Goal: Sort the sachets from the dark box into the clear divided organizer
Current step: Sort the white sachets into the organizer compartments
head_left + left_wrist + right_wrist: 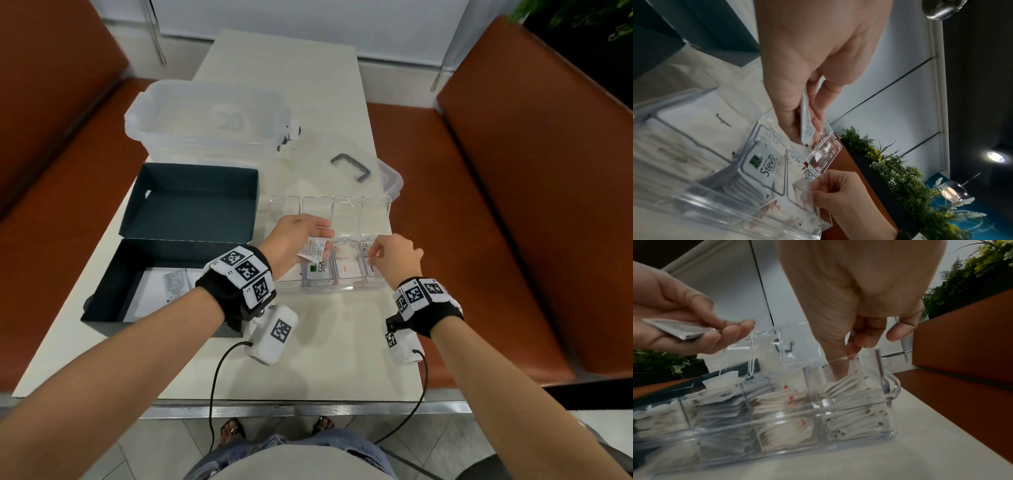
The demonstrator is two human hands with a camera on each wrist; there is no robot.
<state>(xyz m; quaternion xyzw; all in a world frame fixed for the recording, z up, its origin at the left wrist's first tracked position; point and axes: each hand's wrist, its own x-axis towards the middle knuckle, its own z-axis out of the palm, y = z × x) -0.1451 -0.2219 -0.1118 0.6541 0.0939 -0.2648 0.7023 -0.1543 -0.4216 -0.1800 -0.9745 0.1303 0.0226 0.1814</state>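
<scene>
The dark box [102, 308] lies open at the table's left, lid folded back, with one printed sachet [176, 281] on white paper inside. To its right stands the clear divided organizer [342, 289], lid up, its compartments stacked with sachets, a Stevia one [762, 164] on top. Above its left-middle compartments my left hand [298, 240] pinches a white sachet [313, 251], which shows edge-on in the left wrist view [805, 123]. My right hand [394, 257] is at the rightmost compartment, thumb [836, 368] down among its sachets and fingers curled, seemingly pinching one.
A large clear tub [205, 116] stands behind the dark box. Its lid with a grey handle [351, 168] lies behind the organizer. Brown benches [513, 205] flank the narrow white table [308, 370]. Wrist-camera cables hang over the table's near edge.
</scene>
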